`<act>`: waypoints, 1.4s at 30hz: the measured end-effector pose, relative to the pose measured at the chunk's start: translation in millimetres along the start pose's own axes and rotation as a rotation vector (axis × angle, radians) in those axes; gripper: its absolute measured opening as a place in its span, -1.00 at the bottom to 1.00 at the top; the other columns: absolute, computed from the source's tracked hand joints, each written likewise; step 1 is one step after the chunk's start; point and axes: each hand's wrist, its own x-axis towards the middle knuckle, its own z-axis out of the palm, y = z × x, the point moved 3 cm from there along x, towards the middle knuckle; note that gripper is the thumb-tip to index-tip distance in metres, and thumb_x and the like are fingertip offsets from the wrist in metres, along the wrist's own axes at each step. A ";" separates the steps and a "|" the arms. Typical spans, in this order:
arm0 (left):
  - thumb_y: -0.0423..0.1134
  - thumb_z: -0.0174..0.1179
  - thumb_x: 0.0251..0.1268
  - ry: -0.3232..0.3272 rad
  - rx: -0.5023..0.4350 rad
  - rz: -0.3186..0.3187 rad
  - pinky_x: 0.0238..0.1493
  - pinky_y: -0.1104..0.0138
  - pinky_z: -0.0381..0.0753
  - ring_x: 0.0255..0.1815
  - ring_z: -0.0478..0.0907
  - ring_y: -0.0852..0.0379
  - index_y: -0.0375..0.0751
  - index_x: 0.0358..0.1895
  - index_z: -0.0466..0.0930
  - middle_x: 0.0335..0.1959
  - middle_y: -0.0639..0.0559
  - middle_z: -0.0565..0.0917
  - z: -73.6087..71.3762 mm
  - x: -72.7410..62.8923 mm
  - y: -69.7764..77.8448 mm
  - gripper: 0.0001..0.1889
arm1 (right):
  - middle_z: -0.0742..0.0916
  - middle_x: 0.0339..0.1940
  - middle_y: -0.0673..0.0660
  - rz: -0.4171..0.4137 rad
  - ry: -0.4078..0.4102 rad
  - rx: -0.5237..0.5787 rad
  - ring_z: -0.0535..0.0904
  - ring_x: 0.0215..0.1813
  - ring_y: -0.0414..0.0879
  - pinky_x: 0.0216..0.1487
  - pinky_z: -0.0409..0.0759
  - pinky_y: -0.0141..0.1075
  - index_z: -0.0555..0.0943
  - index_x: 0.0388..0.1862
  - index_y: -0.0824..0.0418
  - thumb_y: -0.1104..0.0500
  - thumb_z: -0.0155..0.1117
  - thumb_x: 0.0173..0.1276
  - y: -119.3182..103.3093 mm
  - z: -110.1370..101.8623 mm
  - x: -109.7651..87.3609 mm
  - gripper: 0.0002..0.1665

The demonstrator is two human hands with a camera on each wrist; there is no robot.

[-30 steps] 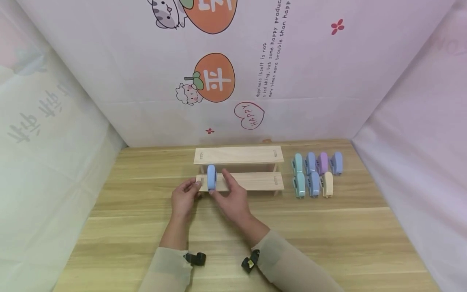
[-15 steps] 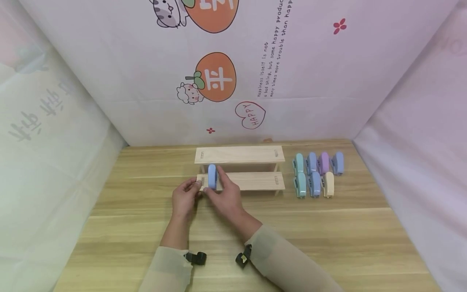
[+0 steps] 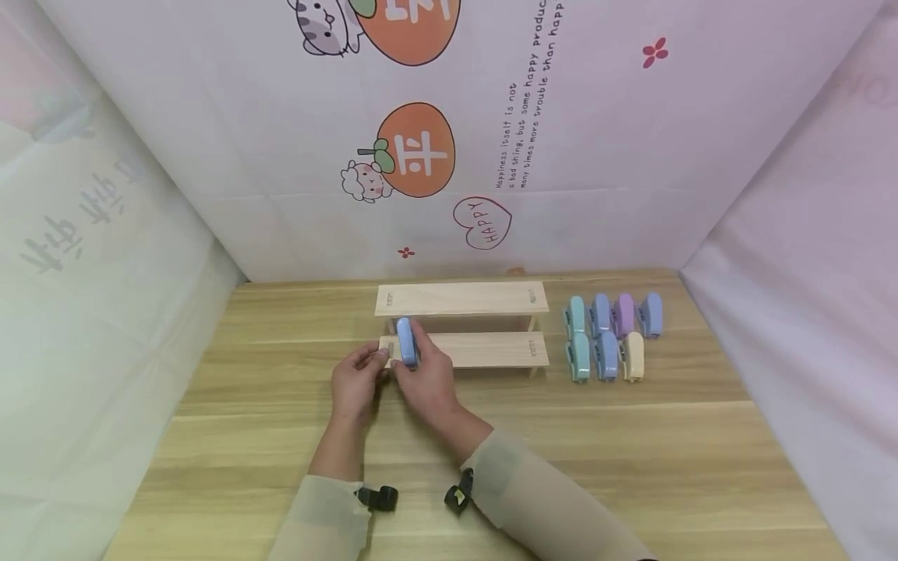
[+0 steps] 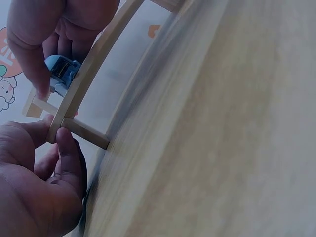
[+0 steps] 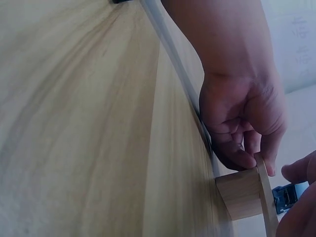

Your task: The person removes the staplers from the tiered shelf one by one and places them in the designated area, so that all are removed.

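Observation:
At the left end of the front wooden riser (image 3: 484, 350), my left hand (image 3: 356, 382) pinches the board's corner between thumb and fingers. The left wrist view shows that thumb above the board and the fingers below it. A small blue stapler (image 3: 405, 340) stands on the same riser near this end, slightly turned. My right hand (image 3: 429, 386) holds it, thumb at its near left side and fingers along its right. From the right wrist, the stapler (image 5: 286, 197) shows partly behind the right hand (image 5: 301, 212), close over the board.
Behind stands a second, taller wooden riser (image 3: 459, 298). To the right, several staplers stand in two rows on the table: teal (image 3: 578, 357), blue (image 3: 606, 355), purple (image 3: 622, 314) and cream (image 3: 634, 355). A printed cloth wall (image 3: 309, 241) rises behind the table.
My right hand has moved left and closed in around the blue stapler, which has turned slightly, its far end leaning left. The left hand has stayed at the riser's end.

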 end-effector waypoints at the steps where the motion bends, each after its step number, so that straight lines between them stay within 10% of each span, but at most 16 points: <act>1: -0.16 0.44 0.34 -0.002 0.002 -0.003 0.01 0.31 0.79 -0.04 0.71 0.05 -0.26 0.20 0.65 0.10 -0.17 0.72 -0.1 -0.1 -0.4 -0.57 | 0.56 0.43 0.28 -0.004 0.001 -0.002 0.49 0.42 0.07 0.38 0.59 -0.09 0.33 0.60 0.20 0.32 0.45 0.27 0.0 0.4 -0.3 -0.08; 42: -0.17 0.42 0.37 0.003 0.019 -0.009 -0.04 0.36 0.79 0.01 0.67 -0.03 -0.24 0.21 0.65 0.09 -0.19 0.71 0.5 -1.1 -1.1 -0.58 | 0.62 0.37 0.29 -0.091 0.079 0.032 0.52 0.40 0.06 0.39 0.54 -0.11 0.44 0.53 0.15 0.44 0.32 0.35 5.2 -27.8 -8.0 -0.23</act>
